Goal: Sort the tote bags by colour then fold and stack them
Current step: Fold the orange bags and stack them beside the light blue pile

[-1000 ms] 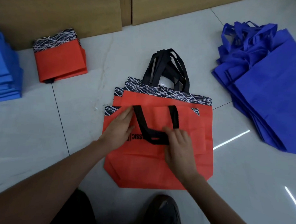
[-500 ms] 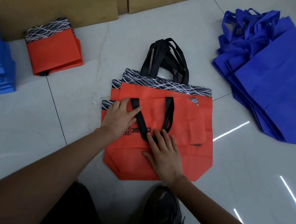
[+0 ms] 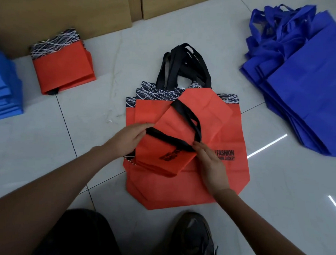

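You're holding the orange tote bag (image 3: 162,142) at the middle of the floor (image 3: 48,142), just above the orange pile (image 3: 229,133), and it's sitting tilted, its near edge touching the pile. Your left hand (image 3: 127,138) is gripping the bag's left edge, thumb on top and fingers curled underneath. Your right hand (image 3: 211,165) is pinching the right corner where the black handle (image 3: 186,112) is crossing the fabric. The bag is lying flat, part-folded, with the handle looping over its upper face and dark print showing near the low corner; I can't tell what's inside any bag.

Under it, the pile is lying flat, its black-and-white scribbled band (image 3: 157,93) facing the far side and its bunched black straps (image 3: 177,66) reaching further still. "FASHION" is showing on the pile's right part.

At far left, a folded orange stack (image 3: 64,68) is sitting near the light blue stack (image 3: 4,91). On the right, well apart, the dark blue pile (image 3: 313,90) is sprawling unfolded. Your shoe (image 3: 193,237) is resting at the near edge.
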A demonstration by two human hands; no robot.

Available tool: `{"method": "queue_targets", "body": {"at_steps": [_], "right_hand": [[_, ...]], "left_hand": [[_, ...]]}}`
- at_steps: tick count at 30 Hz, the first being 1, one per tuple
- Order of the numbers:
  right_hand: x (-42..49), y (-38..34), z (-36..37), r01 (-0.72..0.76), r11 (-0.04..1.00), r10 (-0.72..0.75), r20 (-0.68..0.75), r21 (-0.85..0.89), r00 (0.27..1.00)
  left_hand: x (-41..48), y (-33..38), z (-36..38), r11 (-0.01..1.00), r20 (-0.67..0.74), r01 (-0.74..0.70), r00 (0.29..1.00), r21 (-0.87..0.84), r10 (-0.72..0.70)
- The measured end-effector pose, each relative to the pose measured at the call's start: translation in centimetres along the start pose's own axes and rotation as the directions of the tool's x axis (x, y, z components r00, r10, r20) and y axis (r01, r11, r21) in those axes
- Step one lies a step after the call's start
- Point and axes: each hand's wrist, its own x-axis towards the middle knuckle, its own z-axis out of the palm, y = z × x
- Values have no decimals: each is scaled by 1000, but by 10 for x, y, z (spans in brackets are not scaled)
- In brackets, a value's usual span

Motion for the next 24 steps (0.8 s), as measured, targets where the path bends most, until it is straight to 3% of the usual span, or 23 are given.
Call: {"method": "queue_targets", "body": {"at_steps": [2,5,9,12,16,19,24], "right_hand": [[4,0,-6,-110,976,104,40,190,994],[9,-2,-19,-179,930,172,50,321,984],[11,-3,-27,-230,904,233,35,360,972],[12,-5,-27,-348,826,354,73,443,932],[15,-19,-30,-440,717,452,120,541,884],[21,-29,-26,-468,647,551,56,602,833],[38,-34,-15,-536,536,764,-103,652,637]], "left_hand": [[6,1,-4,989,55,66,997,-130,-59],[11,11,-15,957,105,122,990,-264,-97],[13,7,-12,990,79,-87,992,-114,97],[27,29,-3,932,-105,-158,986,-327,131],[42,46,8,924,-205,-80,979,-373,2],[46,47,18,940,-251,45,958,-338,-136],[52,53,28,933,-298,197,910,-300,-288]]}}
